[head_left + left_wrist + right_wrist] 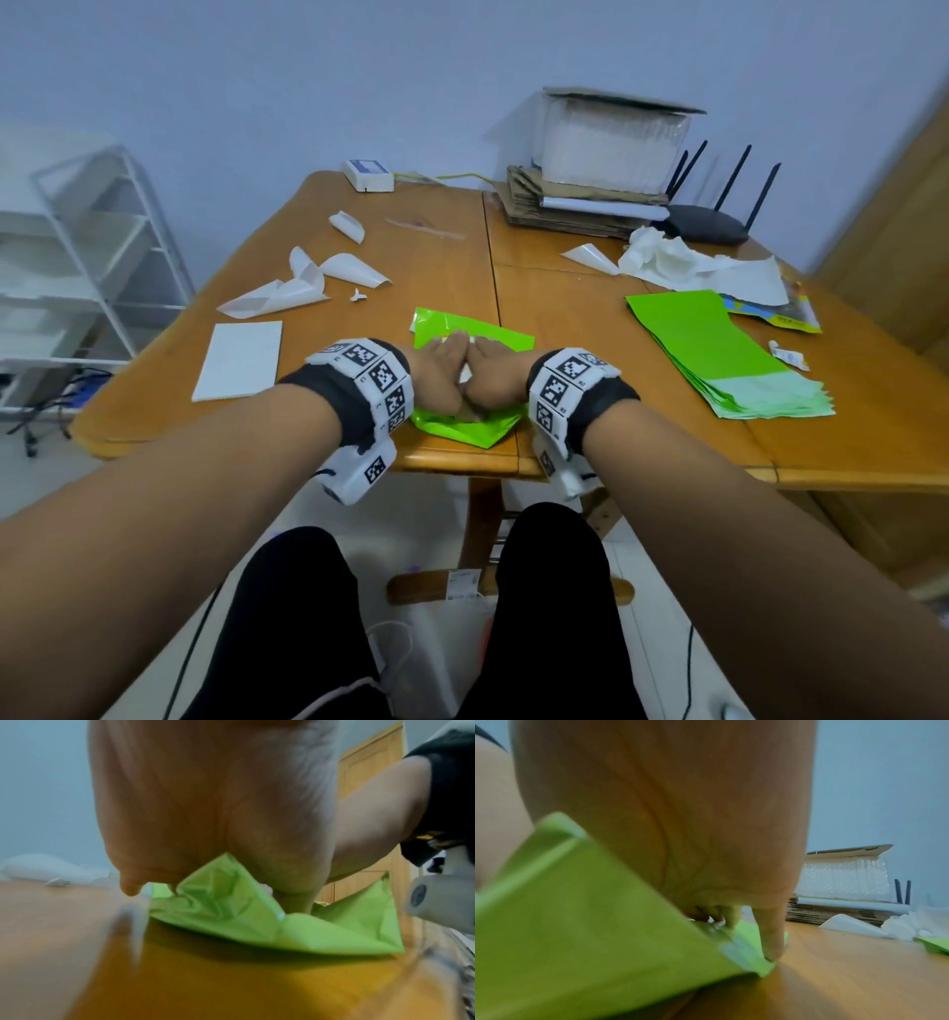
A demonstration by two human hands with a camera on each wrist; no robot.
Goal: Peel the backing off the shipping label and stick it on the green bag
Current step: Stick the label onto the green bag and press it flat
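A green bag (470, 329) lies flat near the table's front edge, its near corners lifting off the wood (231, 912) (577, 902). My left hand (439, 370) and right hand (495, 377) lie side by side on top of it, palms down, fingers straight and pressing. Between the two hands shows a thin white sliver of the shipping label (465, 371); the rest of the label is hidden under them. From the left wrist view the left hand (205, 811) bears down on the crumpled green film. In the right wrist view the right hand (680, 821) presses it with the fingertips (770, 947) down.
A stack of green bags (719, 354) lies to the right and a white pad of labels (239, 360) to the left. Peeled white backings (287, 293) and crumpled paper (662, 254) litter the wooden table (565, 308). A router (708, 226) and a cardboard box (611, 149) stand at the back.
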